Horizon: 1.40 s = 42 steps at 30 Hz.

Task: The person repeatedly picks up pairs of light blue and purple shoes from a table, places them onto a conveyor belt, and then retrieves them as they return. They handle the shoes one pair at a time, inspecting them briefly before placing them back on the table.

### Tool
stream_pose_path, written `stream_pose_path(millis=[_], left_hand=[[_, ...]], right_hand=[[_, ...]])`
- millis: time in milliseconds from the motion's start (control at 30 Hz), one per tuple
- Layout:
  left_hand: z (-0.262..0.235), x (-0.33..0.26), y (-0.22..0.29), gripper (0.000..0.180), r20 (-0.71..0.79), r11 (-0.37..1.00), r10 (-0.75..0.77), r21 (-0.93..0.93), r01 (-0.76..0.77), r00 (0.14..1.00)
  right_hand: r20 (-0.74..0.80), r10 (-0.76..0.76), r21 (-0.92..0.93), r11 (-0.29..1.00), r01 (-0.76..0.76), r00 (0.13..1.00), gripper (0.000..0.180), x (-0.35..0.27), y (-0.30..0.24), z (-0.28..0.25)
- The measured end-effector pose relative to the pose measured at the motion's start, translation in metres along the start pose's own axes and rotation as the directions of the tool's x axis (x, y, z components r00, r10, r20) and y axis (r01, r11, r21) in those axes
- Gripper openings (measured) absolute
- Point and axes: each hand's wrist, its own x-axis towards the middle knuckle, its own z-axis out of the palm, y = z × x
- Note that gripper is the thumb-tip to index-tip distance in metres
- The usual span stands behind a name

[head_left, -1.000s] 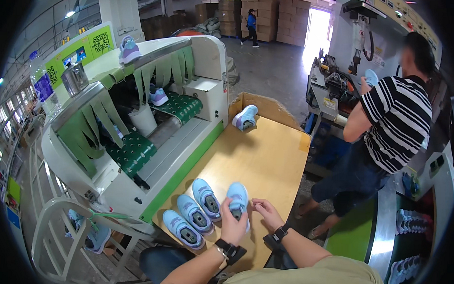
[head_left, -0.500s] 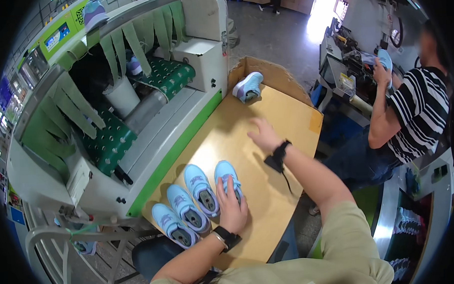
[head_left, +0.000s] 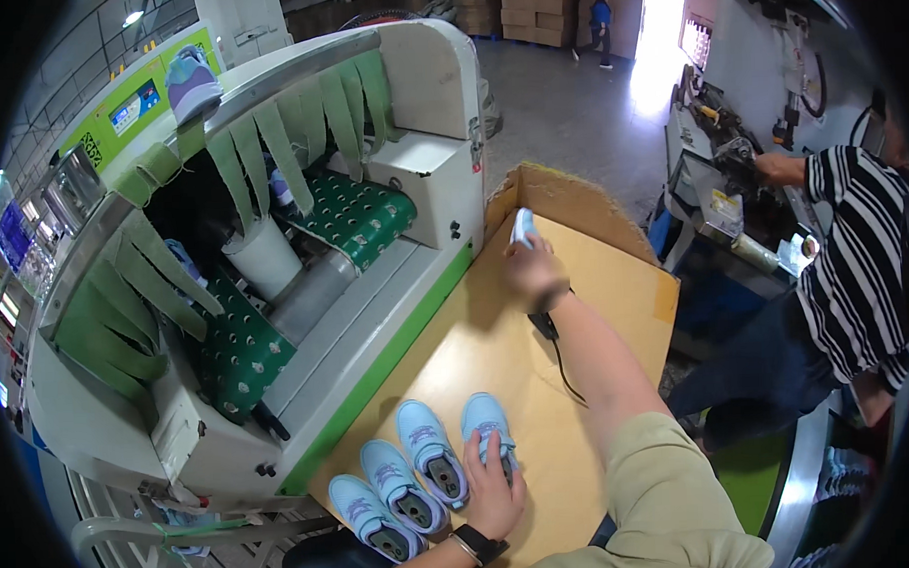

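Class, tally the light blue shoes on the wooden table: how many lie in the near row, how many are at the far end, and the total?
Shoes in the near row, the left hand on one: 3
Shoe at the far end, in the right hand: 1
Total: 4

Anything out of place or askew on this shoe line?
One shoe sits loose on top of the machine hood, away from the row of three on the table. Nothing looks spilled or damaged.
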Motion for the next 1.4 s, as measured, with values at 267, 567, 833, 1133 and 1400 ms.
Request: stream_pose_path(millis=[267,567,833,1133,1400], left_hand=[[-0.005,0.002,-0.002,0.076,-0.074,0.999,0.035,0.031,-0.033,0.997],[-0.002,-0.031,0.005,0.079,-0.024,0.998,0.038,0.042,-0.037,0.999],[-0.021,-0.063,0.013,0.082,0.044,0.998,0.023,0.053,-0.026,0.999],[-0.018,-0.063,0.012,0.084,0.040,0.998,0.008,0.064,-0.010,0.999],[-0.019,-0.063,0.012,0.085,0.048,0.998,0.019,0.061,-0.022,0.999]], right_hand=[[0.309,-0.234,-0.203,0.931,0.304,0.922,0.029,-0.230,-0.053,-0.144],[0.212,-0.080,0.243,0.970,0.026,0.974,0.083,-0.400,-0.099,-0.189],[0.143,0.007,0.348,0.936,-0.057,0.990,0.088,-0.425,-0.119,-0.152],[0.122,0.013,0.315,0.948,-0.051,0.992,0.087,-0.428,-0.116,-0.145],[0.141,0.015,0.301,0.952,-0.057,0.990,0.086,-0.427,-0.118,-0.147]])
